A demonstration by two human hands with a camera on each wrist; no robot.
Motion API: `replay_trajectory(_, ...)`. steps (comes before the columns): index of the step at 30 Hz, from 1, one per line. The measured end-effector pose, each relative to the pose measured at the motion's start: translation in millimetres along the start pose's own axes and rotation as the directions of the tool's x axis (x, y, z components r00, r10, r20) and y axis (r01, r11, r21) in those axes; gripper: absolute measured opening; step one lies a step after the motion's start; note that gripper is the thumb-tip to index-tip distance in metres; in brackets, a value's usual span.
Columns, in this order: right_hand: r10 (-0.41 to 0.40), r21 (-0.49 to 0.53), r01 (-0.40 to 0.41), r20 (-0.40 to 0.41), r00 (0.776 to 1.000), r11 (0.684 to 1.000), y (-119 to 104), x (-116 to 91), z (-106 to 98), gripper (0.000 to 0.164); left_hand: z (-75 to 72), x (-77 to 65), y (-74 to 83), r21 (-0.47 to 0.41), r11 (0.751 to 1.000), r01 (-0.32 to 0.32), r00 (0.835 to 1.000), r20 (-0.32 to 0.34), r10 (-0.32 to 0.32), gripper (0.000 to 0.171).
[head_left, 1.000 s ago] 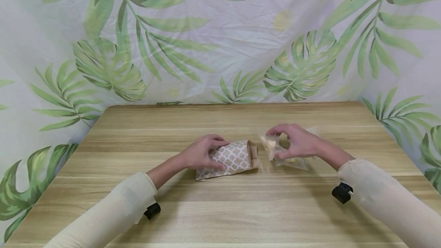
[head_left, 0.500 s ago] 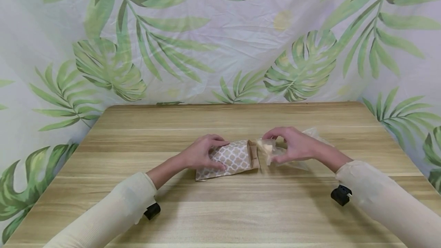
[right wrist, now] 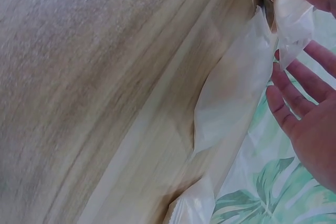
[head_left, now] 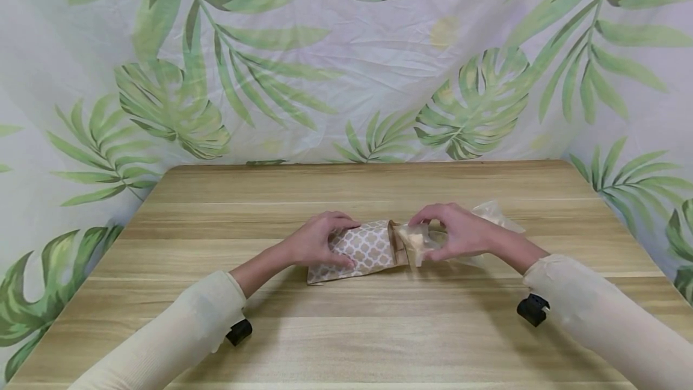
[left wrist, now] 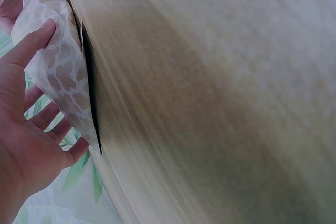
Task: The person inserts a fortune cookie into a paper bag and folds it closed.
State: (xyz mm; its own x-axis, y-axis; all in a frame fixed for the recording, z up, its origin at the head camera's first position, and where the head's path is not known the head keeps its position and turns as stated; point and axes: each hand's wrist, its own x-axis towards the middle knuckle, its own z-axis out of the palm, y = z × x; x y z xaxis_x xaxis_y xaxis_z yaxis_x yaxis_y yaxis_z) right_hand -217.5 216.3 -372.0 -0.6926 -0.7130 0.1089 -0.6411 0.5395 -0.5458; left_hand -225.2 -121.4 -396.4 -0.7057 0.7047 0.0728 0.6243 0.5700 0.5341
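A brown paper bag (head_left: 370, 245) with a white lattice pattern lies on its side, its mouth toward the right. My left hand (head_left: 316, 241) grips it across the closed end, thumb on the near side and fingers on the far side; the left wrist view shows the thumb pressed on the paper (left wrist: 60, 66). My right hand (head_left: 460, 235) pinches a small clear plastic packet (head_left: 415, 242) with pale contents between thumb and fingers. That packet's left end is right at the bag's mouth, overlapping its rim in the head view.
Another clear packet (head_left: 495, 215) lies behind the right hand. In the right wrist view, one translucent packet (right wrist: 236, 82) lies beside the bag and another (right wrist: 194, 203) farther back. The wooden table (head_left: 346, 342) ends at a leaf-patterned cloth (head_left: 303, 77).
My right hand has moved left with a packet, from a short gap away up to the bag's mouth. The left hand and the bag have stayed in place.
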Motion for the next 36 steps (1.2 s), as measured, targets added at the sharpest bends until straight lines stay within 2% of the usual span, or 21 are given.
replay_trajectory(8,-0.053,-0.004,0.053,-0.007,0.999,0.999,-6,5,5,0.051,-0.2,-0.6,-0.6,-0.005,1.000,-0.001,1.000,0.001,0.001,0.079)
replay_trajectory(21,-0.007,0.022,0.007,0.010,1.000,1.000,-6,9,7,0.050,0.6,-0.5,-1.1,0.002,1.000,-0.005,1.000,-0.001,0.005,0.080)
replay_trajectory(29,-0.002,0.008,0.002,-0.009,1.000,1.000,-3,12,10,0.047,0.7,-0.3,-0.8,0.003,1.000,-0.008,1.000,-0.003,0.008,0.080)
replay_trajectory(36,0.027,-0.009,-0.027,-0.031,0.999,1.000,-3,15,12,0.051,0.6,-0.1,-1.5,-0.004,1.000,-0.009,1.000,-0.005,0.009,0.079)
